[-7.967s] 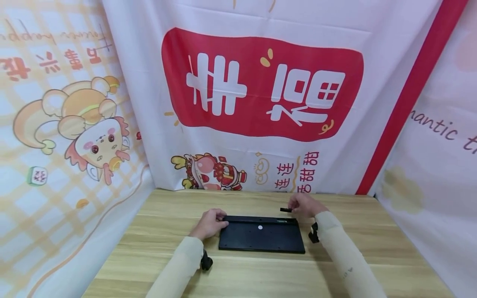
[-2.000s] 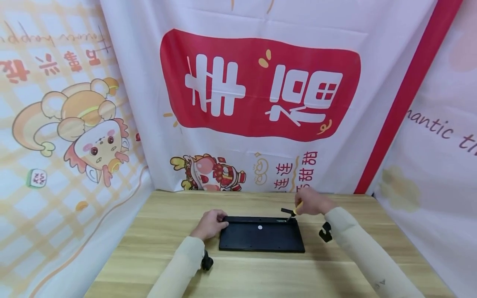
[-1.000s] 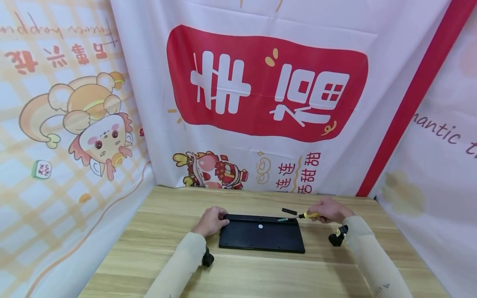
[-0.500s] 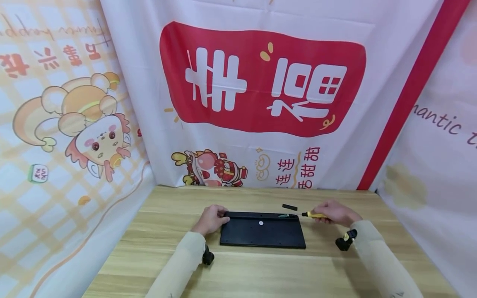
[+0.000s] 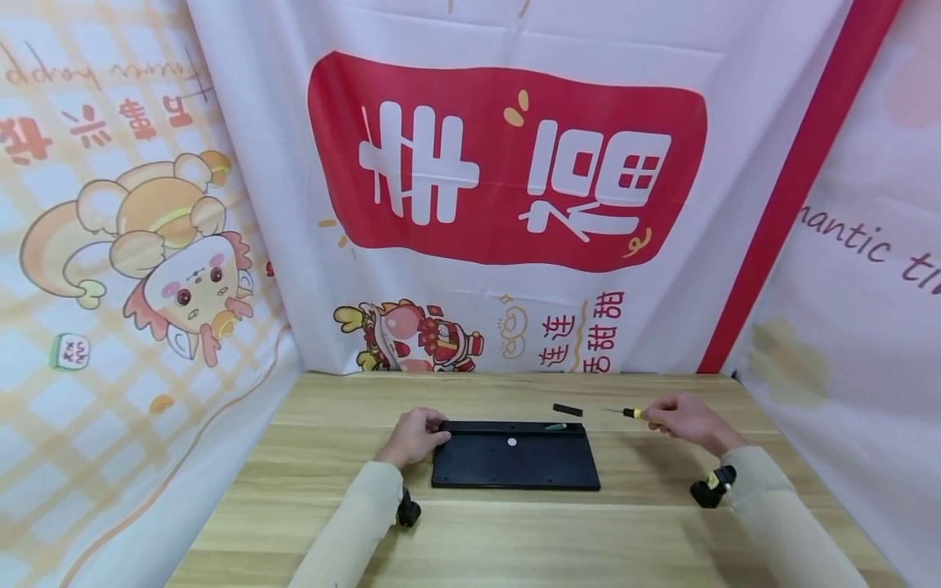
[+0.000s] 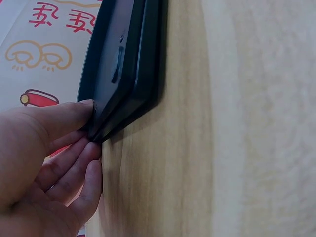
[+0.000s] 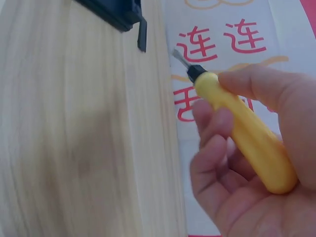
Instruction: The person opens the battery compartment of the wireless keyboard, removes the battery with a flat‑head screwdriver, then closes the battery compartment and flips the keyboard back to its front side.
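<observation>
A black keyboard (image 5: 515, 467) lies underside up on the wooden table, a round white sticker near its middle. My left hand (image 5: 413, 437) pinches its far left corner, thumb on top and fingers against the edge, as the left wrist view of the keyboard (image 6: 140, 54) shows. At the far right of the keyboard, a green battery (image 5: 556, 427) sits slightly slanted in an open compartment. Just beyond lies a small black battery cover (image 5: 568, 410). My right hand (image 5: 687, 418) holds a screwdriver (image 7: 252, 140) by its yellow handle, its metal tip pointing left, apart from the keyboard.
The wooden table (image 5: 353, 539) ends at a printed white cloth (image 5: 507, 327) hanging behind it. More patterned cloth hangs at the left and right. A black wrist camera (image 5: 408, 510) sits on the left wrist, another camera (image 5: 711, 487) on the right.
The screwdriver tip was in the battery compartment; my right hand has drawn it out to the right. The battery now shows slanted there. My left hand has stayed on the keyboard corner.
</observation>
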Demonstrator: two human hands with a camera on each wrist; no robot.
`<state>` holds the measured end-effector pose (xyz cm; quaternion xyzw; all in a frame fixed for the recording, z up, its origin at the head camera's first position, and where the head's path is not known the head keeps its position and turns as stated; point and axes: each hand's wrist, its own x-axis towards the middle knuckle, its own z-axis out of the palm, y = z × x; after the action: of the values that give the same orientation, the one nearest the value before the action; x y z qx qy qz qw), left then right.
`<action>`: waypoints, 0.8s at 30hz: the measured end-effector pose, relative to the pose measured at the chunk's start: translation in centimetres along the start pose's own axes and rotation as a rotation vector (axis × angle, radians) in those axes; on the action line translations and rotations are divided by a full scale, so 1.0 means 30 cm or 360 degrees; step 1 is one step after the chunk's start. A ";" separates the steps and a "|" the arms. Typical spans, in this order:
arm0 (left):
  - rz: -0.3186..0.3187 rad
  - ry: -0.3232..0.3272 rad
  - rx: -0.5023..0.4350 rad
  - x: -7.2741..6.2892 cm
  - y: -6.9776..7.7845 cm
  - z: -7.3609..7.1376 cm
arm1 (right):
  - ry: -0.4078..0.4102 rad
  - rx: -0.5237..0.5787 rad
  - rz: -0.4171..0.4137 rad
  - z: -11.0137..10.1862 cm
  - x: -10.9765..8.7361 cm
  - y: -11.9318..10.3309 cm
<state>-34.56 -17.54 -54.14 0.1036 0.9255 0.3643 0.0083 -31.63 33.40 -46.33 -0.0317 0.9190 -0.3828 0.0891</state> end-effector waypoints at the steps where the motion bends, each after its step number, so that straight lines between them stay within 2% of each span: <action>1: 0.0001 0.0003 -0.0004 0.000 -0.001 -0.001 | 0.0041 -0.0029 -0.0007 -0.004 -0.006 0.004; 7: 0.0003 0.0004 -0.0009 -0.001 0.002 -0.003 | 0.0269 -0.0132 -0.0063 -0.017 -0.041 0.048; 13: -0.0008 0.0015 -0.0015 -0.005 0.000 -0.001 | 0.0422 -0.0183 -0.0096 0.006 -0.054 0.126; 24: -0.0013 0.0003 -0.0033 0.007 -0.007 0.006 | 0.0522 -0.0243 -0.0035 0.073 -0.075 0.231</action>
<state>-34.79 -17.54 -54.41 0.0994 0.9221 0.3738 0.0099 -28.95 37.05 -52.46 0.0144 0.9471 -0.3130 -0.0687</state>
